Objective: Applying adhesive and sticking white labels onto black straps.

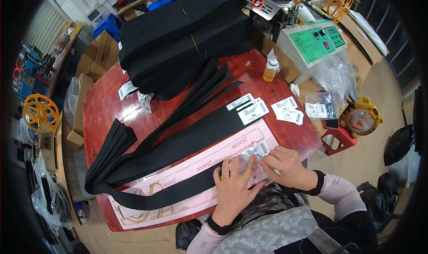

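My left hand lies with spread fingers over the end of a black fabric band, its index fingertip touching a white printed label. A yellow metal ring is on one finger. Curled at the label's lower right edge are the fingers of my right hand; a small pale bit shows under them, and what they grip is hidden. Beneath both hands lies a pink printed board. Beyond it, flat black bands carry white labels at their right ends. The front band loops back at the left.
Bundled black bands are piled high on the red table. Loose labels and a bottle of amber liquid are at the right. Past the table stand a green-panelled machine and a small fan near a red stool.
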`<state>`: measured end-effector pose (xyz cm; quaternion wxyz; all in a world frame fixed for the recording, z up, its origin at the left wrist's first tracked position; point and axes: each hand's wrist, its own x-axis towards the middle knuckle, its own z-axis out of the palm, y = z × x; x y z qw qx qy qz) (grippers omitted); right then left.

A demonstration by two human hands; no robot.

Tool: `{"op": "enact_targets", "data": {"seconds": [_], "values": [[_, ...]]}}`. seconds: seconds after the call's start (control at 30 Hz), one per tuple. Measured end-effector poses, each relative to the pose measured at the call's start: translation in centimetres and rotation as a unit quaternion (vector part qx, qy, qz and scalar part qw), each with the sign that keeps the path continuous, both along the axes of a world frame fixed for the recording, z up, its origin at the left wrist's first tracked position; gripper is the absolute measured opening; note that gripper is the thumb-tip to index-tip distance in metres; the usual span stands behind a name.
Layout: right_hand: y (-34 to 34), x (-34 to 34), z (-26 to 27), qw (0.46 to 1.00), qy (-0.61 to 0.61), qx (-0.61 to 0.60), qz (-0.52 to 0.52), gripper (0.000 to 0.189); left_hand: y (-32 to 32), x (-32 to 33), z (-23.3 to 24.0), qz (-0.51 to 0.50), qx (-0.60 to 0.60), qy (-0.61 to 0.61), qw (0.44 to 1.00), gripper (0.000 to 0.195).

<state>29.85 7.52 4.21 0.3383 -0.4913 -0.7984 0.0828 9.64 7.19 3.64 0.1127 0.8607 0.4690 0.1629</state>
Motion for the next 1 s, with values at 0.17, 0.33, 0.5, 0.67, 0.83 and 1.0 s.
{"op": "enact_targets", "data": {"seconds": [0.17, 0.33, 0.5, 0.67, 0.83, 1.0], "values": [[-0.5, 1.2, -0.2, 1.000, 0.007, 0.007, 0.014, 0.014, 0.0, 0.2, 0.3, -0.008, 0.000, 0.011, 1.000, 0.074], [-0.6, 3.9, -0.1, 0.997, 0.036, 0.070, -0.005, 0.030, -0.1, 0.2, 0.4, -0.012, 0.015, 0.036, 0.999, 0.076], [-0.1, 7.2, -0.7, 0.991, -0.080, 0.098, -0.038, 0.038, 0.2, 0.2, 1.0, -0.024, 0.001, 0.062, 0.998, 0.078], [-0.2, 8.9, -1.7, 0.969, -0.222, 0.112, 0.003, 0.038, 0.4, 0.2, 1.5, -0.025, -0.014, 0.058, 0.998, 0.078], [0.0, 8.9, -1.7, 0.970, -0.224, 0.096, -0.020, 0.041, -0.1, -0.8, 1.5, -0.023, -0.015, 0.000, 1.000, 0.077], [0.1, 4.8, 1.1, 0.982, -0.143, 0.121, 0.033, 0.040, -0.1, -1.5, 1.5, -0.022, -0.046, -0.058, 0.997, 0.077]]}}
